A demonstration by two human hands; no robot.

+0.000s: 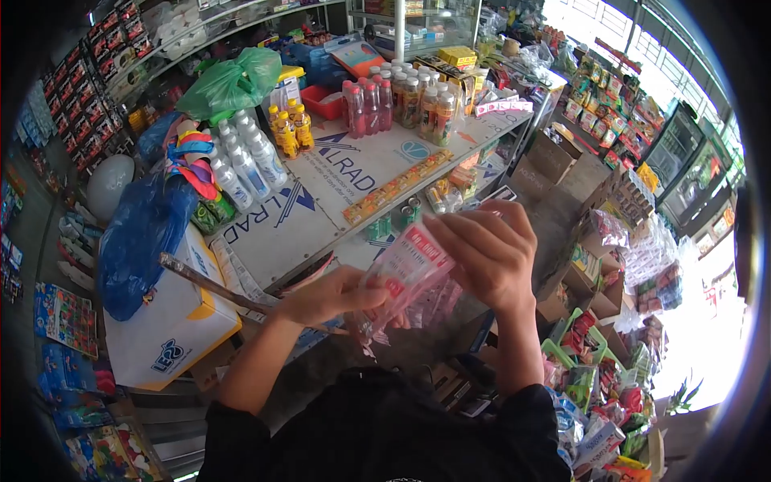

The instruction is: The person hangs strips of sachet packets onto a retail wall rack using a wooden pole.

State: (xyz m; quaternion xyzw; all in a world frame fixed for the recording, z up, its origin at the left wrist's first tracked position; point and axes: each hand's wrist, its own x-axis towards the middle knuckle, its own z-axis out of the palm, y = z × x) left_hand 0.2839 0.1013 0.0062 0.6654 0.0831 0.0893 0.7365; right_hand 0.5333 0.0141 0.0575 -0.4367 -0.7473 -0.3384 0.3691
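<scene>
Pinching a pink-and-white plastic packet (408, 261) with left hand (329, 297) and right hand (490, 251), kinda between them, just off the near edge of a grey printed counter (321, 210).

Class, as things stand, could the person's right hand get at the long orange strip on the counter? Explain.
Probably yes, once the right hand eases its grip on the pink packet: the orange strip lies along the near edge of the counter, with nothing seen covering it.
</scene>
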